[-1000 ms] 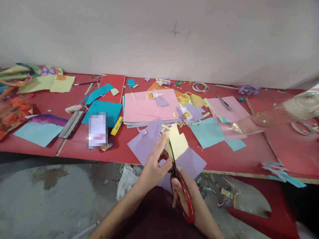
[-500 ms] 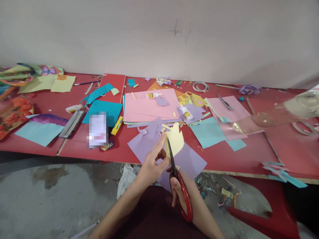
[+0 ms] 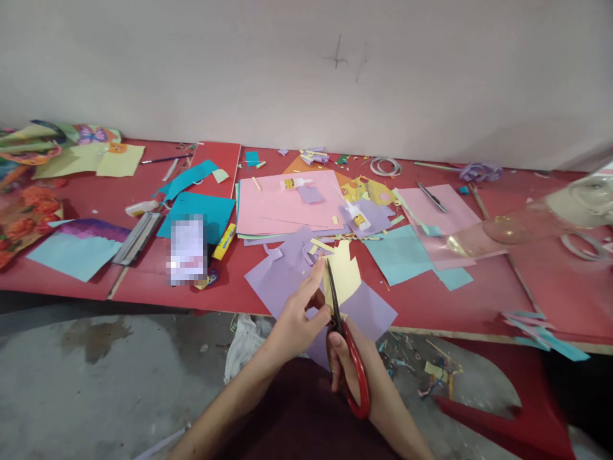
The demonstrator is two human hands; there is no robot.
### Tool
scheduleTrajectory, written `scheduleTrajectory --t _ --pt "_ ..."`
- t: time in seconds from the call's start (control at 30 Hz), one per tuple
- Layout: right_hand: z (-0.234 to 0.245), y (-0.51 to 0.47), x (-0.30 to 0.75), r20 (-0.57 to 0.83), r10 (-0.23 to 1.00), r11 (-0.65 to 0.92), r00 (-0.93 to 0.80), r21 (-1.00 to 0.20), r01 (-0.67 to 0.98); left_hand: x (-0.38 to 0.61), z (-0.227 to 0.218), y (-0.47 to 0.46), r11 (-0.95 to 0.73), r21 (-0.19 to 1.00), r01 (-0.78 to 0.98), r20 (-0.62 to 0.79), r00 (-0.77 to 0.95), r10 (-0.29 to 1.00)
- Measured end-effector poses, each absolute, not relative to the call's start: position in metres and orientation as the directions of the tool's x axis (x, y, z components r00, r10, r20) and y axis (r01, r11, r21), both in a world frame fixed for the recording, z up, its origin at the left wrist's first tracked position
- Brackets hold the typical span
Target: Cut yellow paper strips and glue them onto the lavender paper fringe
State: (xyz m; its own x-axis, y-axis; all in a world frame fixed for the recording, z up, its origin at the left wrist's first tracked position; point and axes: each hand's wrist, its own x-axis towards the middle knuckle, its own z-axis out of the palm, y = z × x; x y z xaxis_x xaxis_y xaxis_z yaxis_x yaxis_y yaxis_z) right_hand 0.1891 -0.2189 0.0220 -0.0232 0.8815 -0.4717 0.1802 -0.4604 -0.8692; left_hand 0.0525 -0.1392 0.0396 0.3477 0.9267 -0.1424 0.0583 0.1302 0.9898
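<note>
My right hand (image 3: 347, 361) is closed around the red-handled scissors (image 3: 359, 383), whose dark blades point away from me. Their blades lie along a pale yellow piece of paper (image 3: 345, 273), close to its left edge. My left hand (image 3: 301, 316) pinches that yellow paper on its left side, fingers and thumb beside the blades. Under both hands lies a purple sheet (image 3: 272, 281), overhanging the table's front edge. Small purple and yellow paper scraps (image 3: 313, 250) rest just beyond my left fingertips.
Pink sheets (image 3: 268, 207) lie behind my hands, with glue bottles (image 3: 360, 218) near them. Left are a phone (image 3: 188, 249), a yellow glue stick (image 3: 224, 241) and a stapler-like grey metal bar (image 3: 138, 238). At right, a clear plastic bottle (image 3: 517, 227) lies across the red table (image 3: 431, 306).
Both hands, the scissors and the yellow paper have shifted slightly to the right. The yellow paper has tilted a little, and the blades look closer together.
</note>
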Motion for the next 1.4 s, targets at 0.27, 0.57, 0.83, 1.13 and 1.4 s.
scheduleTrajectory --t 0.27,0.57,0.83,1.13,1.4 --pt "0.031 -0.210 0.195 -0.446 0.895 -0.436 -0.025 -0.884 0.171 0.057 0.041 -0.133 0.131 0.987 0.098 -0.160 0.410 0.898" --pt "0.022 -0.194 0.208 -0.479 0.876 -0.482 0.054 -0.866 0.133 0.069 0.035 -0.116 0.017 0.994 0.112 -0.070 0.484 0.872" --pt "0.027 -0.154 0.253 -0.156 0.929 -0.332 0.335 -0.750 0.571 0.068 0.029 -0.119 0.342 0.923 -0.177 -0.230 0.460 0.857" --pt "-0.005 -0.134 0.305 0.135 0.888 -0.347 0.439 -0.430 0.834 0.049 0.031 -0.121 0.402 0.858 -0.319 -0.251 0.422 0.871" --pt "-0.029 -0.150 0.336 0.276 0.934 -0.141 0.227 -0.299 0.944 0.041 0.023 -0.124 0.404 0.871 -0.279 -0.276 0.403 0.872"
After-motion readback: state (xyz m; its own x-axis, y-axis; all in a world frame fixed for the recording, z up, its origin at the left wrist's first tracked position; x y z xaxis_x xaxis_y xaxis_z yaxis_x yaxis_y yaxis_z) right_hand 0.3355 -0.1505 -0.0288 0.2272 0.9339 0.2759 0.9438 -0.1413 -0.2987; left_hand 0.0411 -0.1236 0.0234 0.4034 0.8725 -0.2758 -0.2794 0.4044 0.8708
